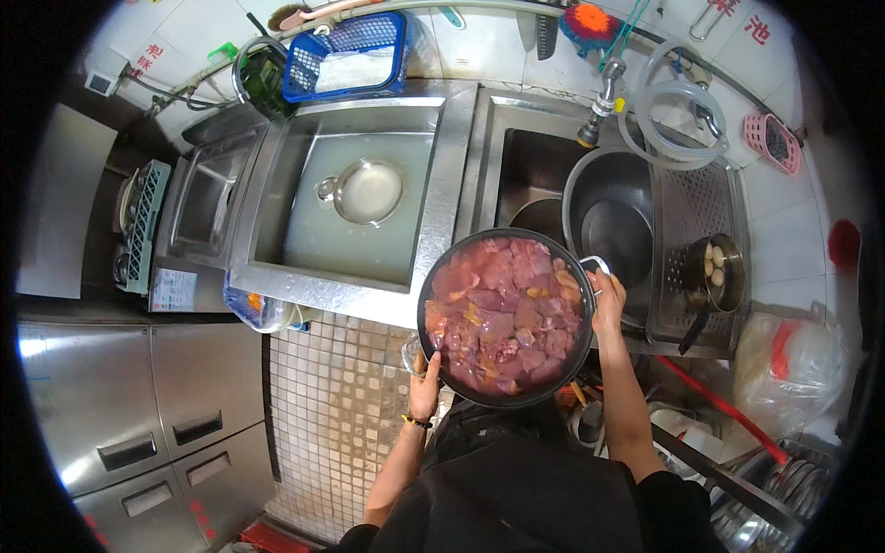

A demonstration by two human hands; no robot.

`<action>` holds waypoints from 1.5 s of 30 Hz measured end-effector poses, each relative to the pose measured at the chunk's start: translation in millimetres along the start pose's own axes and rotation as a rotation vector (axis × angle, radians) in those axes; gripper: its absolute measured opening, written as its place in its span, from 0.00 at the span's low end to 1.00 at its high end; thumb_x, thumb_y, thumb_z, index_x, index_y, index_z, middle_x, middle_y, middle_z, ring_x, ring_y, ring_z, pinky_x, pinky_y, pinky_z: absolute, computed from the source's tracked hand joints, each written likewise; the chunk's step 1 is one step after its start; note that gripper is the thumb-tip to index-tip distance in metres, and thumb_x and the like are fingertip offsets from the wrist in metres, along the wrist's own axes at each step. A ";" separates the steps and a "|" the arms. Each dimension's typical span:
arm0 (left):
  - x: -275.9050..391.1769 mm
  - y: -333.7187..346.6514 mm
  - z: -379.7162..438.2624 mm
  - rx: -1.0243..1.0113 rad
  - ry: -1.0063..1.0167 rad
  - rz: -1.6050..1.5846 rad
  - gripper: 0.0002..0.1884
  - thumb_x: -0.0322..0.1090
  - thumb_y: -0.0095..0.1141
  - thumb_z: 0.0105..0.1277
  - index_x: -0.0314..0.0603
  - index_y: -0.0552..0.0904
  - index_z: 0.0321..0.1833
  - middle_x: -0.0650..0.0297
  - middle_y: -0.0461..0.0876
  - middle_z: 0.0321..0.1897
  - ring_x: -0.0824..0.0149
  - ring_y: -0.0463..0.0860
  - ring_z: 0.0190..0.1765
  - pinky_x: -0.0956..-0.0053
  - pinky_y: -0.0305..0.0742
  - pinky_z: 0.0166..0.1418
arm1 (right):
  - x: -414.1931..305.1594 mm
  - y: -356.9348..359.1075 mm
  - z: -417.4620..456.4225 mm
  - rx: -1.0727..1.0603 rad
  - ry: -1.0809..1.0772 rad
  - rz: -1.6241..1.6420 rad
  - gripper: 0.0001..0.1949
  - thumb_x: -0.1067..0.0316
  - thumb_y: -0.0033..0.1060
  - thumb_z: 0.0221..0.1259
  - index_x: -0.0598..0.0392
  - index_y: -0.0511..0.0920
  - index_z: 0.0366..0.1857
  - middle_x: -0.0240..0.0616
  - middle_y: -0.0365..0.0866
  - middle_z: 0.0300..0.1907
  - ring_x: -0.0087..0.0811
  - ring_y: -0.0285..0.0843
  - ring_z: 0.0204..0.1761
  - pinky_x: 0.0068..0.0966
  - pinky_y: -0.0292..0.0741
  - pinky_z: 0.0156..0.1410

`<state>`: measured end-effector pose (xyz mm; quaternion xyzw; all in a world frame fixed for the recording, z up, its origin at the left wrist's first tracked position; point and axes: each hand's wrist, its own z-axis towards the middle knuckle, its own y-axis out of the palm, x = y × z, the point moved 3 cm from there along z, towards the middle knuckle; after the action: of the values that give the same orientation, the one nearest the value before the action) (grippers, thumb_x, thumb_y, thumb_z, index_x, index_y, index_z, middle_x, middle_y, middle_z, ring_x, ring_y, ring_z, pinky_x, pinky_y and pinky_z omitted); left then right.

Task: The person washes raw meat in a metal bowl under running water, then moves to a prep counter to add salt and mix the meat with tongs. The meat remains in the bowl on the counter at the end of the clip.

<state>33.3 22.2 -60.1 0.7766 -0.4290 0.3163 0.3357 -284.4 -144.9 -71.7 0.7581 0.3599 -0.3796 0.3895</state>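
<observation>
A round black pan (508, 401) is held up in front of my body, over the front edge of the sink counter. Raw, dark pink meat pieces (501, 318), probably poultry liver with bits of yellow fat, lie in it in reddish liquid. My right hand (608, 301) grips the metal loop handle (594, 266) on the pan's right side. At the lower left, my left hand (424, 390) holds the pan's side with the thumb up against the rim. The pan hides most of those fingers.
A metal bowl (370, 192) floats in the water-filled steel sink (318, 242). Beside it, a large dark basin (612, 207) rests partly over another sink under the faucet (601, 104). On the perforated drainboard (691, 200), a small pot (726, 294) holds several pale eggs or similar round items.
</observation>
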 end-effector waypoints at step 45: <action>23.1 -18.2 -128.2 -1.403 0.021 0.705 0.17 0.23 0.43 0.60 0.31 0.72 0.53 0.67 0.75 0.39 0.77 0.70 0.39 0.83 0.66 0.44 | 121.0 -68.0 -603.7 1.396 -0.666 0.565 0.14 0.61 0.51 0.61 0.51 0.74 0.17 0.27 0.75 0.21 0.16 0.64 0.19 0.15 0.61 0.26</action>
<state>33.2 120.7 27.0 0.1983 -0.7465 0.0665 0.6317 -108.6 436.5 49.7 0.7354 -0.2977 -0.6087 -0.0044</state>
